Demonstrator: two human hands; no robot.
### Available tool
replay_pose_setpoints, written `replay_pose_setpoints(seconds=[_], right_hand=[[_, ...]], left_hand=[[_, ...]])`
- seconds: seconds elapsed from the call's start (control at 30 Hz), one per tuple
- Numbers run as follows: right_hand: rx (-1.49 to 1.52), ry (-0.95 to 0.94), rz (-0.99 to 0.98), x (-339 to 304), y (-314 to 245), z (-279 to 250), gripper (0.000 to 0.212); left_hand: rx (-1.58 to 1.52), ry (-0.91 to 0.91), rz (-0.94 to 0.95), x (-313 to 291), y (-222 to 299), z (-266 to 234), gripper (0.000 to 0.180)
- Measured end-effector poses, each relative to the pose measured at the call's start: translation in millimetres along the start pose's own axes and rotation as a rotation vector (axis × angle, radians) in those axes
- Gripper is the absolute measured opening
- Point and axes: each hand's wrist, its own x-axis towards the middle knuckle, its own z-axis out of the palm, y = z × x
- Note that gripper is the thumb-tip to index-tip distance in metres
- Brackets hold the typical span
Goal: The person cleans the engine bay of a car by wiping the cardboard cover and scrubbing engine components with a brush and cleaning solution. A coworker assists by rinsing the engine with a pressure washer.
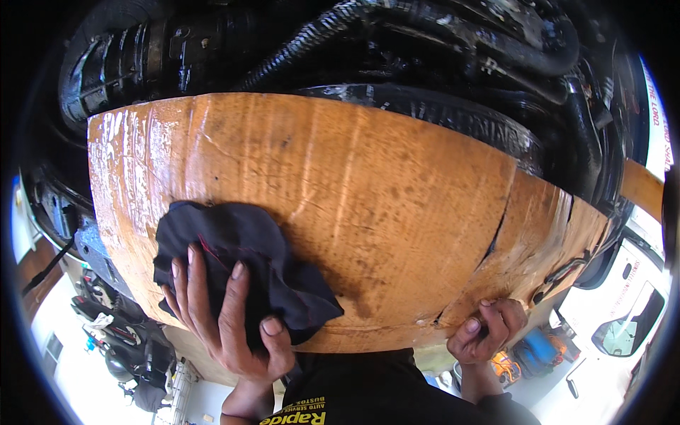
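A large, stained brown cardboard sheet [397,205] spans the middle of the view. Against its lower left part, my left hand [223,322] presses a crumpled black cloth [241,227] with fingers spread over the fabric. Red stitching shows on the cloth. At the lower right edge of the sheet, my right hand [489,329] has its fingers curled and grips the cardboard. Creases and a dark split run through the sheet above that hand. Wet, shiny streaks cover its left end.
Beyond the cardboard are dark, glossy vehicle parts, with a ribbed hose [304,42] and a thick curved pipe [524,53]. A white vehicle door [616,304] stands at the right. Blue and orange items [535,350] lie near it. Black gear [131,347] is at the left.
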Motion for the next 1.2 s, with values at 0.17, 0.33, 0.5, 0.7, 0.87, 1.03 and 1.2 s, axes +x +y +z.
replay_pose_setpoints(seconds=[0.17,0.33,0.5,0.7,0.87,1.03,1.2], right_hand=[[-0.004,0.095,0.003,3.2,-2.0,2.4,0.025],[0.015,0.063,0.013,3.1,-3.8,0.9,0.027],[-0.010,0.069,0.009,5.1,-2.2,1.4,0.023],[0.012,0.052,0.011,7.2,-1.3,0.6,0.024],[0.033,0.076,0.034,5.0,-2.1,1.5,0.023],[0.037,0.100,0.050,4.3,-2.9,4.4,0.021],[0.051,0.083,0.056,4.9,-2.1,2.5,0.021]], left_hand=[[-0.032,0.073,0.037,-1.4,6.1,7.5,0.061],[-0.031,0.064,0.083,-3.8,8.1,7.4,0.060],[-0.053,0.042,0.111,-6.7,9.0,5.8,0.056],[-0.073,-0.017,0.204,-8.5,8.9,4.3,0.049],[-0.058,-0.033,0.238,-7.7,8.5,4.0,0.046],[-0.052,-0.024,0.243,-6.0,8.9,5.9,0.046],[-0.026,-0.044,0.236,-3.6,9.9,6.0,0.046]])
